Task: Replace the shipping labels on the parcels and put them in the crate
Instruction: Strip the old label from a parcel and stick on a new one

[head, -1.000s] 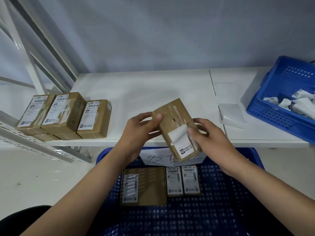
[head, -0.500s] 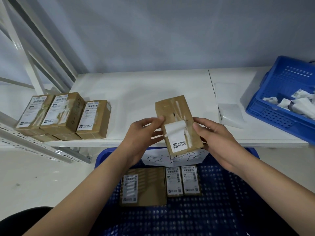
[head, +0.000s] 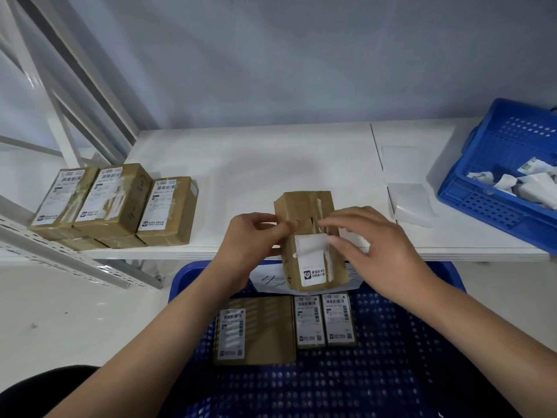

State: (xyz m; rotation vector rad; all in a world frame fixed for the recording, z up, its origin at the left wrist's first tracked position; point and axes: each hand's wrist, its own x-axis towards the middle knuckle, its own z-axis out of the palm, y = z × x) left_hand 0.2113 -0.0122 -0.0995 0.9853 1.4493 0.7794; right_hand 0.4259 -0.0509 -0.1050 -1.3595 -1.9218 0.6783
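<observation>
Parcel: the small brown cardboard parcel [head: 310, 236] is held in the air above the near edge of the white table [head: 271, 164], over the big blue plastic crate [head: 391, 372]; a second ago it leaned to the right, now it stands nearly upright.
Label: the white shipping label [head: 312, 260] is half peeled, its upper part curled down over itself, its lower printed part stuck to the box; the curl sits lower than a moment back.
Meaning: by my reading the old label is partly off, so the new one and the drop into the crate are both ahead.
Left hand: the left hand [head: 250, 239] grips the parcel's left side, thumb laid across the front.
Right hand: the right hand [head: 373, 248] has shifted up over the right edge; its fingertips pinch the label's loose right corner, the other fingers half spread.
Done: three labelled parcels [head: 286, 330] lie flat in the crate.
Waiting: stacked brown parcels [head: 117, 203] sit on the table's left end.
Scraps: crumpled white labels [head: 524, 182] lie in the smaller blue basket [head: 497, 188] at right.
</observation>
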